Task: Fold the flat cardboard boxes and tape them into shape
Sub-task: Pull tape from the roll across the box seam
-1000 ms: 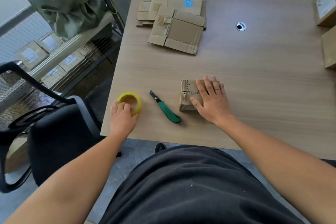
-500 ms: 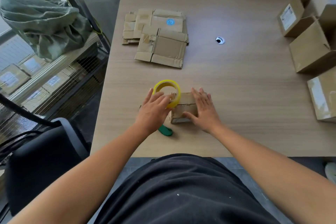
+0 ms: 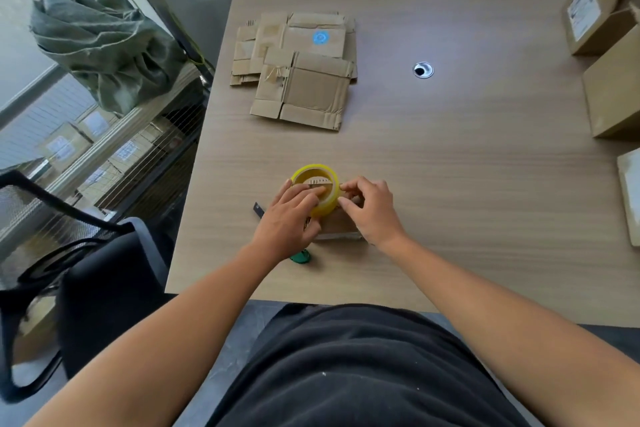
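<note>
left fingers (image 3: 313, 191) gripping tape roll (image 3: 329, 204), right fingers (image 3: 348, 188) seemingly pinching it

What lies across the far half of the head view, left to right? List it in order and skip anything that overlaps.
green sack → pile of flat cardboard → round cable hole → brown boxes at the right edge

Wood-grain table (image 3: 450, 184); flat cardboard boxes (image 3: 304, 80) stacked far left; a metal grommet (image 3: 423, 70) to their right; made-up boxes (image 3: 609, 97) along the right edge; near centre a small folded box (image 3: 341, 225), a green-handled knife (image 3: 300, 256) just left of it.
</note>
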`<state>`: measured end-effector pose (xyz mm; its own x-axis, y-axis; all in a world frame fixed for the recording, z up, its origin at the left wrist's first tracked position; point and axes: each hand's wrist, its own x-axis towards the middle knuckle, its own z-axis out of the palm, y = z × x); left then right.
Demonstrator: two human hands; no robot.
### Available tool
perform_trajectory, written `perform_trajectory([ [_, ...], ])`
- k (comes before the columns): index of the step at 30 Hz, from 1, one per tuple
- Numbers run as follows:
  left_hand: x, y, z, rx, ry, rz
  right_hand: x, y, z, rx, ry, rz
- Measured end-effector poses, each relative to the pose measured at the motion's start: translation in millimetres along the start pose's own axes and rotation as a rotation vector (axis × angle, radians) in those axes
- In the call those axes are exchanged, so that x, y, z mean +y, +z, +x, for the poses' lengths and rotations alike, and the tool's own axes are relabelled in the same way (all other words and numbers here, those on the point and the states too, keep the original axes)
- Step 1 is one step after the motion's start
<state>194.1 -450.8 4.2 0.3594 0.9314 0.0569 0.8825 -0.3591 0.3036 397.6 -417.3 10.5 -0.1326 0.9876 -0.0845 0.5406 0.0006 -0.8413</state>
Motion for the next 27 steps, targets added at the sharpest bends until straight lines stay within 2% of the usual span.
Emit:
perform_trajectory([
  [4, 3.7, 9.7, 3.1, 0.077, -0.075, 0.05, 3.2, -8.5, 3.5, -0.104, -0.026, 0.014],
  [6, 4.1, 12.6, 3.1, 0.116, -0.074, 0.092, 5.9, -15.2, 0.9, -0.136, 0.04, 0.118],
  [9, 0.0, 13.8, 3.8, 0.134, -0.046, 0.147, 19.2, -31.9, -0.5, -0.026, 0.32, 0.366],
  [11, -3.4, 15.7, 5.1, 0.151, -0.017, 0.16, 31.1, -40.6, 1.8, -0.102, 0.575, 0.644],
  [13, -5.0, 17.7, 5.7, 0.166, 0.014, 0.167, 39.3, -42.1, 2.9, -0.207, 0.705, 0.784],
  [18, -4.9, 20.9, 6.3, 0.176, 0.044, 0.189, 42.9, -33.8, 11.0, -0.212, 0.807, 0.855],
  [22, -5.0, 22.0, 6.1, 0.179, 0.041, 0.211, 44.5, -32.9, 18.7, -0.283, 0.867, 0.872],
  [25, -6.4, 21.9, 5.7, 0.156, 0.039, 0.206, 45.5, -33.2, 18.9, -0.364, 0.907, 0.779],
  [27, -5.5, 21.7, 5.8, 0.141, 0.036, 0.207, 50.4, -33.4, 14.3, -0.408, 0.779, 0.526],
])
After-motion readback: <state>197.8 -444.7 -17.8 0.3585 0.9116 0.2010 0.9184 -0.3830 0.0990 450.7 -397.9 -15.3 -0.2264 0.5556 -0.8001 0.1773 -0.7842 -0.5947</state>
